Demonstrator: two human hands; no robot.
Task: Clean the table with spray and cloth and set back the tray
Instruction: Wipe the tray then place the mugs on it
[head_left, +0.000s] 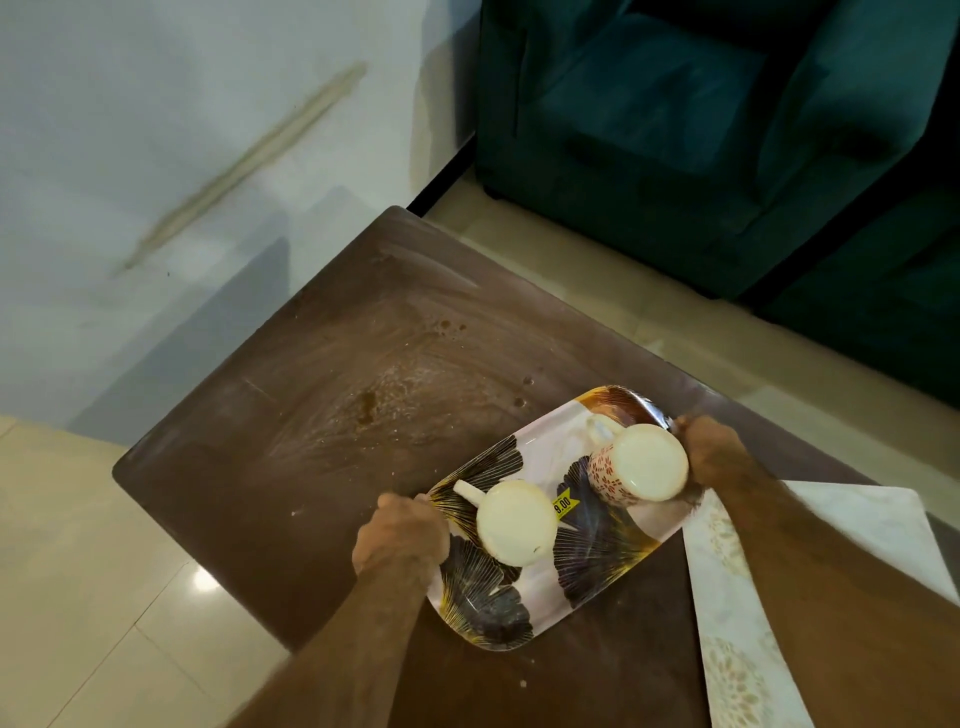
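A rectangular tray (587, 566) with a dark leaf pattern and a yellow price sticker is over the near right part of the brown table (270, 499). My left hand (400, 535) grips its left edge and my right hand (714, 454) grips its far right edge. Two white cups stand on the tray: a plain one (514, 522) near my left hand and a red-patterned one (641, 462) near my right hand. Whether the tray rests on the table or is lifted is unclear. The tabletop shows smeared streaks, droplets and a brown stain (366, 405). No spray or cloth is in view.
A white patterned runner or mat (737, 623) lies on the table under my right forearm. A dark green sofa (727, 130) stands beyond the table at the upper right. A white wall is at the left, pale floor tiles (78, 571) around.
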